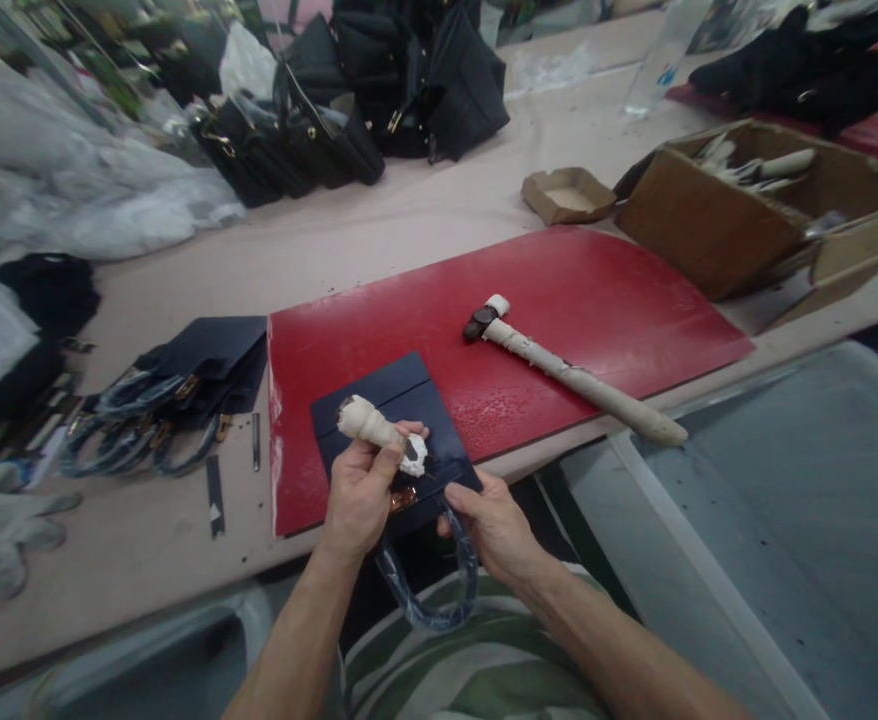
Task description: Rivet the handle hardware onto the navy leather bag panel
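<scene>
**Two bare hands hold a dark panel and a taped tool over a red mat**

Clock directions are read from the middle of the dark panel (439, 415), with 12 pointing away from me. The panel lies over the left part of the red mat (596, 280), its near edge toward my lap. At its 6 o'clock edge are a shiny gold-coloured plate (403, 498) and a looped handle (431, 617) in clear wrapping, which hangs toward me.

My left hand (356, 492) is closed in a pinch, thumb and fingers around a taped tool (368, 421) above the panel. Its thick end points to 11 o'clock; its ragged white end sits nearer the panel's middle. I cannot tell whether it touches the panel.

My right hand (493, 520) grips the panel's corner at 4 o'clock, fingers curled in, thumb on top beside the handle.

A hammer (559, 370) with a wrapped handle rests on the mat between 2 and 3 o'clock. Farther off at 2 stands a cardboard box (709, 220), with a small carton (583, 212) at 1. Black bags (289, 150) are grouped at 11. More dark panels (218, 350) with handles lie between 9 and 10, a thin rod (256, 442) at 9, and a pale glove (11, 520) between 8 and 9.
</scene>
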Tool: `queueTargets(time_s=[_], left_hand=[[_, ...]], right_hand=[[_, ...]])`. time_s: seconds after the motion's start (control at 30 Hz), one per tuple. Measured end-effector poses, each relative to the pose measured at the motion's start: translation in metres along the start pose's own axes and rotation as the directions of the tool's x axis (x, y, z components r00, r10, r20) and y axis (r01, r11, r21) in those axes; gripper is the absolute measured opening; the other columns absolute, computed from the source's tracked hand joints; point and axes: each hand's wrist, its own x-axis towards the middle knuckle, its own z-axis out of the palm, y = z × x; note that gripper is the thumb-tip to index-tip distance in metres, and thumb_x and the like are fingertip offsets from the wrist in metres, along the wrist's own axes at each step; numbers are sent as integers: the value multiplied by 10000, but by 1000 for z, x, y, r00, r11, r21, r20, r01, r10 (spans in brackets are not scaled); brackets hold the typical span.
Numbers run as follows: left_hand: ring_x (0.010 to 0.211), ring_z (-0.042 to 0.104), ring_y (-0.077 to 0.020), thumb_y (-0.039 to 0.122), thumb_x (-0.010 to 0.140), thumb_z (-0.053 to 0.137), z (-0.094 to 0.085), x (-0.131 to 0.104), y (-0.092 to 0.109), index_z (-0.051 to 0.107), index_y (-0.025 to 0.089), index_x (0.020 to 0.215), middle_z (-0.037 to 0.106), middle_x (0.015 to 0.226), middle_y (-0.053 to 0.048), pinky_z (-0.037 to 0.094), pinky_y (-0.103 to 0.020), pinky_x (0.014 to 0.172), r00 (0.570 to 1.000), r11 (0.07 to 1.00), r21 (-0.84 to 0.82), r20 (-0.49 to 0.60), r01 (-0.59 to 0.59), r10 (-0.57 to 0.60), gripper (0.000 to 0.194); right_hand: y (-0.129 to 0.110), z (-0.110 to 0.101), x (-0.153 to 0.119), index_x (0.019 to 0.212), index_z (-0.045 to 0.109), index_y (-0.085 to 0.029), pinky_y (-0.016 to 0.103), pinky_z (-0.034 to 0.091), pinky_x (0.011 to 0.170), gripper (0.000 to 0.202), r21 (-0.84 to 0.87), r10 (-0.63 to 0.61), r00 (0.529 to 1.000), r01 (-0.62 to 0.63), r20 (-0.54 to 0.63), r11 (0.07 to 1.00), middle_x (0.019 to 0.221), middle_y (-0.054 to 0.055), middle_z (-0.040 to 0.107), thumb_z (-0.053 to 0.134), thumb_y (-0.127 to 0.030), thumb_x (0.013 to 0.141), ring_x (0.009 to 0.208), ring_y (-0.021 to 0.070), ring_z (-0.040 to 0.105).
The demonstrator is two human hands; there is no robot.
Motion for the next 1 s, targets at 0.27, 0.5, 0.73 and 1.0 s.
queueTargets(time_s=[0.27, 0.5, 0.73, 1.0], left_hand=[[1104, 681, -248, 405, 830, 773, -8, -11, 7, 715, 162, 1032, 724, 1151, -98, 527, -323, 960, 998, 999, -25, -46, -32, 31, 322], [1116, 668, -229, 385, 891, 708, -18, -14, 6, 712, 161, 1115, 705, 1200, -113, 523, -304, 970, 995, 989, 109, -24, -96, 100, 317], [1122, 671, -224, 395, 902, 691, -20, -14, 5, 706, 169, 1133, 703, 1213, -109, 530, -297, 974, 994, 984, 148, -13, -104, 107, 323], [1058, 700, -182, 430, 895, 690, -13, -13, 13, 714, 161, 1094, 735, 1150, -100, 553, -222, 885, 987, 942, 302, -9, -149, 159, 336]], right_hand=[[1, 9, -1, 877, 623, -103, 175, 442, 447, 530, 56, 44, 998, -46, 42, 997, 691, 29, 594, 896, -471, 611, 491, 110, 564], [4, 16, 1, 858, 616, -102, 182, 471, 472, 503, 21, 35, 997, -36, 67, 999, 689, 40, 592, 880, -470, 639, 504, 113, 567], [3, 17, 2, 873, 631, -97, 168, 448, 449, 506, -3, 30, 998, -30, 53, 1000, 693, 35, 598, 880, -473, 643, 483, 104, 561], [-2, 18, 2, 891, 630, -103, 170, 417, 434, 510, -53, 9, 997, -5, 77, 999, 671, 35, 602, 858, -503, 671, 500, 117, 570]])
